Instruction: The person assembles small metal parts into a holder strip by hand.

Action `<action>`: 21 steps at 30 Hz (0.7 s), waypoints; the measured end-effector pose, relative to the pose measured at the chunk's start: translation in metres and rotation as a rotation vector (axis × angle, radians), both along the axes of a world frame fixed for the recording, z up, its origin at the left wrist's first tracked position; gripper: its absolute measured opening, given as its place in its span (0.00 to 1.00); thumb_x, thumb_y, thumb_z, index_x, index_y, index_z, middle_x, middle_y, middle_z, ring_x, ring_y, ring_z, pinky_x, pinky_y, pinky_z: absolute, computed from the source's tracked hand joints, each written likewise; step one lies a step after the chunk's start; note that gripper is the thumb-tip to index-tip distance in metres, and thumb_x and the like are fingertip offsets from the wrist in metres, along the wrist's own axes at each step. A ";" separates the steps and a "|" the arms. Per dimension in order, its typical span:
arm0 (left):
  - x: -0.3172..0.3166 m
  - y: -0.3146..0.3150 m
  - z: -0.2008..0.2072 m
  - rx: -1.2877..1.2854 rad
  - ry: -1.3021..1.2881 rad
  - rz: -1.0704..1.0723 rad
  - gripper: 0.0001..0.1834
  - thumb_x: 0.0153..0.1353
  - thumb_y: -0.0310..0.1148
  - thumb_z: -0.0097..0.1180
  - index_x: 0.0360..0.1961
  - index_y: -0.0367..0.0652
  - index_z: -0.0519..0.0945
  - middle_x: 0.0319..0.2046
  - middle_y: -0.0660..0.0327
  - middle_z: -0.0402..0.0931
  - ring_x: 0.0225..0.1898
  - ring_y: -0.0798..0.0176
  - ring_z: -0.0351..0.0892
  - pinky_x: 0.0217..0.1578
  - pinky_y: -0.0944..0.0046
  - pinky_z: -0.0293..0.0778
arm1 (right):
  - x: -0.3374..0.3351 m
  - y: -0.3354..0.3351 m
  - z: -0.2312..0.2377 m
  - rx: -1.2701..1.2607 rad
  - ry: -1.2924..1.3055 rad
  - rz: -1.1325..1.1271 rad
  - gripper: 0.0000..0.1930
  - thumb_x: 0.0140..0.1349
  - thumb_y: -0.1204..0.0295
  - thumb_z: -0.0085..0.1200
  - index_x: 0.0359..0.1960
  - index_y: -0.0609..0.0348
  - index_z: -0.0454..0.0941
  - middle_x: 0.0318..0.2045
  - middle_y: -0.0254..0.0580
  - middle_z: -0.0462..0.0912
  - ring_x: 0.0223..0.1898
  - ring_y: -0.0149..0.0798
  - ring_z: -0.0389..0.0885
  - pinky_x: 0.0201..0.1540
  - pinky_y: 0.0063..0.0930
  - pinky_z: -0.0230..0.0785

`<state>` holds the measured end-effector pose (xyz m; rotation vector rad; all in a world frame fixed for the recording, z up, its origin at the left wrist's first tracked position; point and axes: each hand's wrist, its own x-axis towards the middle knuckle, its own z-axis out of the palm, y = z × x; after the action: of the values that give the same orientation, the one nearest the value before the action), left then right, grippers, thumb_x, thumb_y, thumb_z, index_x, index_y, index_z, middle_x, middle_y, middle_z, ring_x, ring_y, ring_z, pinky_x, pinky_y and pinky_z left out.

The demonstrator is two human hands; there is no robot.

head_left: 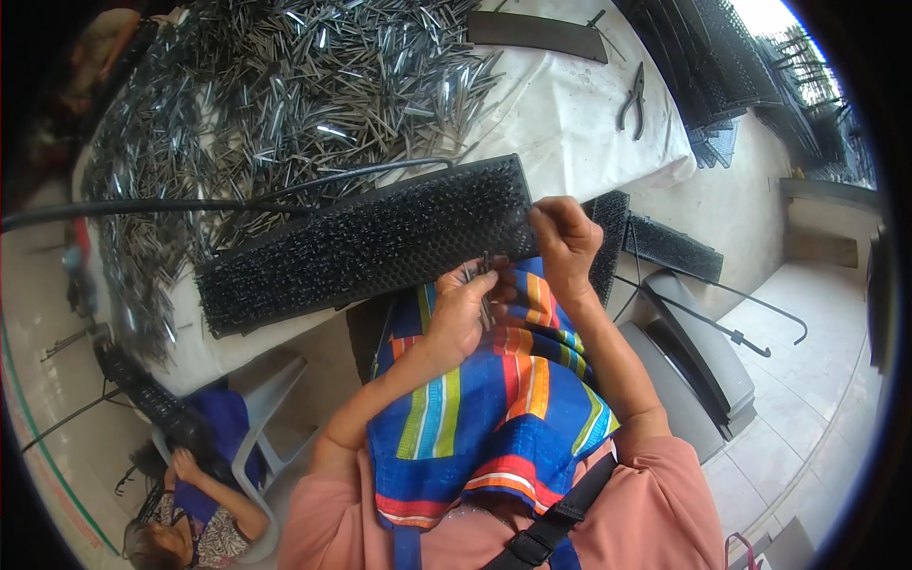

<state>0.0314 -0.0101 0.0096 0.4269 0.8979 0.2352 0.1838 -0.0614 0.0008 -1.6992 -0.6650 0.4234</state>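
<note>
Pinching strips in left hand; pressing right hand fingertips together by the panel's right end, cannot tell on what. Lying along the table's near edge, apparently mostly filled, with bare holes left toward right near side.

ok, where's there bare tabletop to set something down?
Best: the white cloth between the heap of thin strips, the curved dark plate, the pliers and, nearer, the bristly panel. Crowded: left and middle, under heap and panel.
</note>
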 end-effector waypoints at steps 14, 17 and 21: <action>0.001 0.001 -0.008 -0.017 -0.063 0.022 0.07 0.63 0.23 0.51 0.41 0.40 0.77 0.32 0.58 0.82 0.28 0.69 0.80 0.23 0.73 0.71 | -0.008 -0.004 0.013 -0.166 -0.453 0.218 0.07 0.52 0.74 0.63 0.33 0.58 0.81 0.28 0.41 0.79 0.25 0.43 0.78 0.28 0.31 0.70; 0.002 0.000 -0.008 0.005 -0.070 0.013 0.07 0.64 0.24 0.51 0.41 0.40 0.77 0.32 0.59 0.82 0.27 0.69 0.79 0.23 0.72 0.71 | -0.010 -0.015 0.006 -0.172 -0.074 0.381 0.06 0.52 0.76 0.62 0.32 0.61 0.81 0.26 0.41 0.78 0.25 0.38 0.77 0.28 0.27 0.69; 0.008 0.001 0.006 0.004 0.016 -0.034 0.07 0.65 0.27 0.51 0.42 0.41 0.78 0.32 0.60 0.82 0.26 0.70 0.78 0.23 0.72 0.70 | -0.007 -0.017 -0.008 0.007 0.340 0.033 0.03 0.54 0.81 0.60 0.30 0.64 0.79 0.22 0.40 0.76 0.23 0.27 0.75 0.26 0.20 0.65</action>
<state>0.0394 -0.0092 0.0154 0.4483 0.9049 0.2029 0.1763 -0.0780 -0.0076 -1.5621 -0.4439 0.7137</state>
